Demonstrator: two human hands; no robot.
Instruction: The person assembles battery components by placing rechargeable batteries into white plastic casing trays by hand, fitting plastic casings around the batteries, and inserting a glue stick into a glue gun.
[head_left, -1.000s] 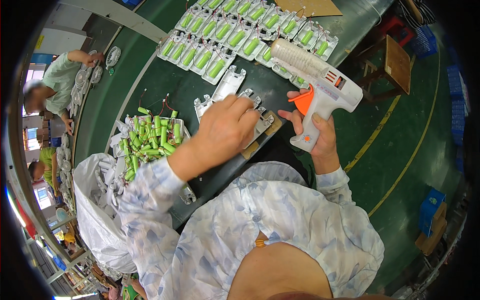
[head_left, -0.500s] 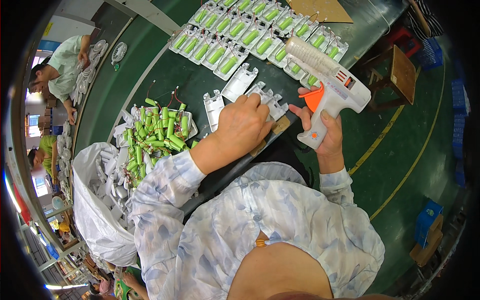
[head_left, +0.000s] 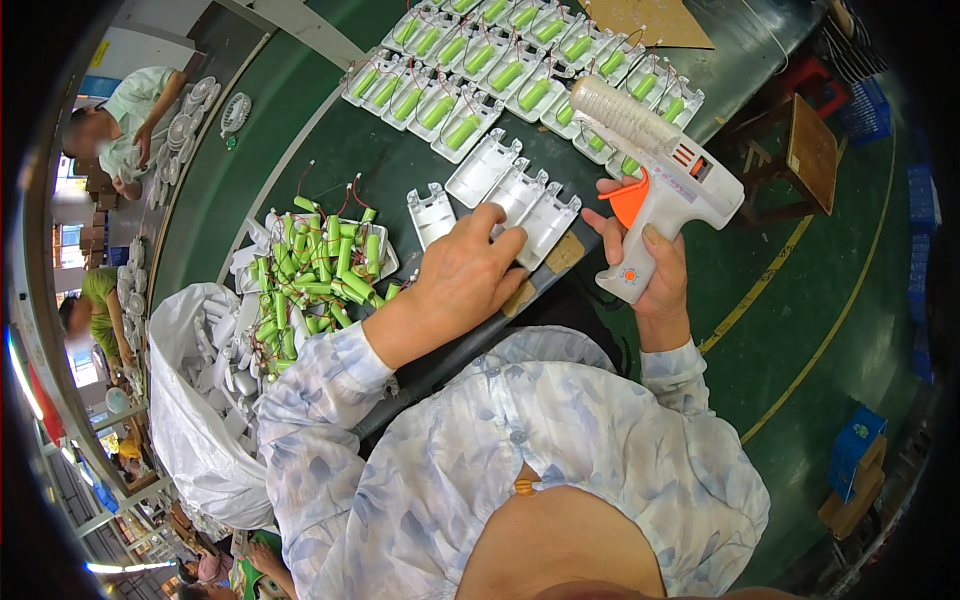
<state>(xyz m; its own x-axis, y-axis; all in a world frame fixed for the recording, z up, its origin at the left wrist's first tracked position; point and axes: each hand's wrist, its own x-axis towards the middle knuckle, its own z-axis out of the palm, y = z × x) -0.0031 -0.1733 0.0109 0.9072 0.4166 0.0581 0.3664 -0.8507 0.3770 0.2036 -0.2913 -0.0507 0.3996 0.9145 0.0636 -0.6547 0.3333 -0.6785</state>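
My left hand (head_left: 450, 280) is over the near ends of several white plastic shells, with its fingers bent and apart. Its fingertips are at the near end of a middle shell (head_left: 517, 193); whether they press on it is hidden. To the right of that lies another shell (head_left: 550, 226), and to the left one more shell (head_left: 431, 212), partly behind the hand. My right hand (head_left: 660, 270) is wrapped around the handle of a white glue gun (head_left: 690, 185) with an orange trigger, raised beside the table's edge. Its nozzle end points up and left, toward the filled shells.
Rows of white shells with green battery cells (head_left: 465, 130) and red wires cover the far table. At left are a pile of loose green cells (head_left: 325, 255) and a white sack (head_left: 195, 440) of plastic parts. A wooden stool (head_left: 805, 150) stands right. Two people work far left.
My left hand has drawn back a little toward me and left, its fingers spreading. The shells beneath it now lie straighter, side by side. My right hand keeps the glue gun in nearly the same place.
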